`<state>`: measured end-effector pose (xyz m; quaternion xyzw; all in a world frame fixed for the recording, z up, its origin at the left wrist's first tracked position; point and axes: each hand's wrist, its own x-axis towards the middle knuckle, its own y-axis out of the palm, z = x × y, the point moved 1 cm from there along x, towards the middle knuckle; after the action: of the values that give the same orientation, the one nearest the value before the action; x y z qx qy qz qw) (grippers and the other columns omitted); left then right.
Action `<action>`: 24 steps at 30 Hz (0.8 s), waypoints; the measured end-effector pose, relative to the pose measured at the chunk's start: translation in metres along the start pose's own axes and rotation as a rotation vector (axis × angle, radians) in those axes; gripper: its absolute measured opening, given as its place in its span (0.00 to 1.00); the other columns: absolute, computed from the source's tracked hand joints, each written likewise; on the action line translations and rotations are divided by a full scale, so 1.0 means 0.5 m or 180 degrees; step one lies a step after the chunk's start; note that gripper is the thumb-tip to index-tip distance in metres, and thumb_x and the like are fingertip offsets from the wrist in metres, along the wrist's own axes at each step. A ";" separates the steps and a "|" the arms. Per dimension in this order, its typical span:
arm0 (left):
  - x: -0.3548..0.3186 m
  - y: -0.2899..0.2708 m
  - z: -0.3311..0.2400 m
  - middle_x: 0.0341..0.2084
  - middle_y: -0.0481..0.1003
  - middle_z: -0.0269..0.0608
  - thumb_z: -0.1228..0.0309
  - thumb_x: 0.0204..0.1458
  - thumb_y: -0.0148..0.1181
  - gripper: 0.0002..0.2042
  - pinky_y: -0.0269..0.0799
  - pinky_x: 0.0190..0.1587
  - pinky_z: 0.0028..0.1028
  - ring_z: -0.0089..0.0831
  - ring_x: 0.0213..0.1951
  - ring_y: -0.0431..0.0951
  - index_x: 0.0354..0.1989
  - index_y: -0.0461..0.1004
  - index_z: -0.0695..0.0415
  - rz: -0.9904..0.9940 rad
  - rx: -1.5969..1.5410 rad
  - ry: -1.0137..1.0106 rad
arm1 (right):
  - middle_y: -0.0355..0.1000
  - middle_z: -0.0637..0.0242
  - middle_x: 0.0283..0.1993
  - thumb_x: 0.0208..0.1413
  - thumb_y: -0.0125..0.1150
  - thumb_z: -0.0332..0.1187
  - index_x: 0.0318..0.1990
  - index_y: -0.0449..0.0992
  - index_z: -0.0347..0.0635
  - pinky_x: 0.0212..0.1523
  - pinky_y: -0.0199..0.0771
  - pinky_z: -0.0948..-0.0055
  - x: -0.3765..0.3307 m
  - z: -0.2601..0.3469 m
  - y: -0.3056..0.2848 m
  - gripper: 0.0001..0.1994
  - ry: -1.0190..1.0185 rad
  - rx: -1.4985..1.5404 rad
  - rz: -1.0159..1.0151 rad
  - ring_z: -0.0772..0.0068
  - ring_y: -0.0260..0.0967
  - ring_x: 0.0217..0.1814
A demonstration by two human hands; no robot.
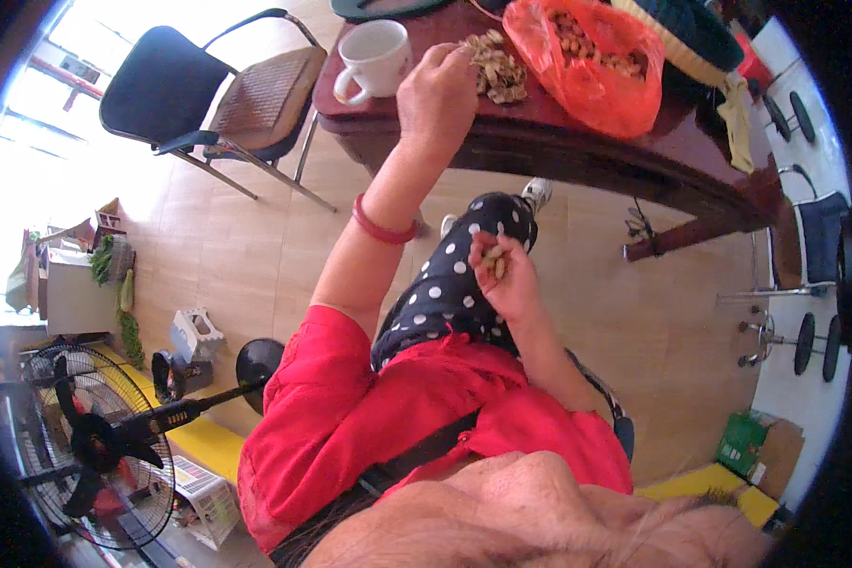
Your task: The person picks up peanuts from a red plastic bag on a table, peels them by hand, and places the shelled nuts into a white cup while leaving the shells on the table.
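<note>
My left hand [437,102], a red bangle [384,223] round its forearm, reaches to the table's edge. Its fingers are pressed together beside a heap of peanut shells [498,72], and whatever is between them is hidden. Just left of that hand stands a white mug [373,59] with its handle toward me. My right hand [509,288] is palm up over my lap, fingers curled round a few peanuts [495,259]. On the table, right of the shells, an open orange-red plastic bag [596,83] holds many more peanuts.
The dark red table [577,151] has a curved near edge. A dark-framed chair [265,99] stands at its left. Behind the bag lies a dark green and cream item [691,43]. A standing fan [99,443] is at lower left, near a white plastic basket [199,497].
</note>
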<state>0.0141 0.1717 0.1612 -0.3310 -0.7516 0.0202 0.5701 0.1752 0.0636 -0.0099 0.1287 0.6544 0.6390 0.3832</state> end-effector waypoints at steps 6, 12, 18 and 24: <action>-0.172 -0.084 -0.032 0.26 0.75 0.41 0.75 0.41 0.62 0.05 0.70 0.28 0.26 0.30 0.25 0.75 0.28 0.76 0.60 0.1135 -0.0801 -0.0873 | 0.69 0.52 0.48 0.57 0.41 0.36 0.49 0.68 0.32 0.56 0.67 0.58 -0.009 0.027 0.037 0.19 -0.0399 0.0445 0.0428 0.55 0.65 0.54; -0.310 -0.113 -0.044 0.26 0.72 0.39 0.73 0.37 0.63 0.06 0.69 0.32 0.32 0.38 0.31 0.71 0.27 0.77 0.56 0.1529 -0.0592 -0.0768 | 0.66 0.52 0.53 0.58 0.39 0.38 0.50 0.68 0.35 0.56 0.65 0.58 -0.001 0.022 0.049 0.19 -0.0266 0.0383 0.0410 0.56 0.63 0.57; -0.320 -0.106 -0.050 0.26 0.70 0.37 0.73 0.38 0.62 0.06 0.67 0.34 0.33 0.38 0.33 0.69 0.27 0.77 0.54 0.1760 -0.0403 -0.0312 | 0.67 0.52 0.53 0.59 0.39 0.39 0.50 0.69 0.37 0.51 0.67 0.61 0.006 0.004 0.052 0.19 -0.0124 0.0315 0.0372 0.59 0.65 0.53; -0.350 -0.118 -0.037 0.25 0.73 0.35 0.70 0.45 0.61 0.05 0.67 0.31 0.26 0.32 0.29 0.72 0.27 0.76 0.57 0.1779 -0.1717 -0.2105 | 0.70 0.59 0.43 0.57 0.46 0.34 0.47 0.71 0.39 0.38 0.70 0.71 0.005 0.008 0.029 0.14 -0.0410 -0.0279 -0.0228 0.69 0.68 0.42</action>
<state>0.0248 0.0282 0.0440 -0.6307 -0.7531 0.0808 0.1689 0.1715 0.0704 0.0031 0.1291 0.6040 0.6433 0.4524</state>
